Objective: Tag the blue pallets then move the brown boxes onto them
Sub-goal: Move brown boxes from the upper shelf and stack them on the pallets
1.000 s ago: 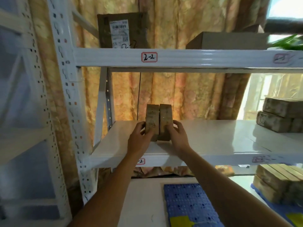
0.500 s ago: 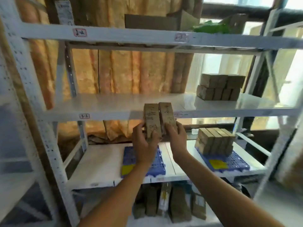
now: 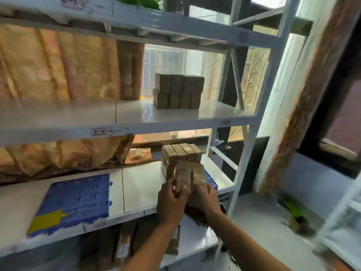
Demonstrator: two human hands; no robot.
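Note:
Two brown boxes [image 3: 190, 176] stand side by side between my hands, in front of the lower shelf's right end. My left hand [image 3: 172, 200] grips the left box and my right hand [image 3: 205, 198] grips the right one. Just behind them a row of several brown boxes [image 3: 180, 153] stands on a blue pallet [image 3: 212, 181], mostly hidden by boxes and hands. A second blue pallet [image 3: 78, 198] with a yellow tag [image 3: 46, 221] at its near left corner lies bare on the left of the same shelf.
The white metal rack [image 3: 244, 122] has a middle shelf holding a two-layer stack of brown boxes [image 3: 178, 93]. More boxes [image 3: 125, 243] stand on the bottom shelf below. A patterned curtain [image 3: 58, 63] hangs behind. A rack upright [image 3: 244, 163] is close on the right.
Both hands have carried the two boxes from the middle shelf down and right to the tagged pallet with the row of boxes. My view has swung right and downward.

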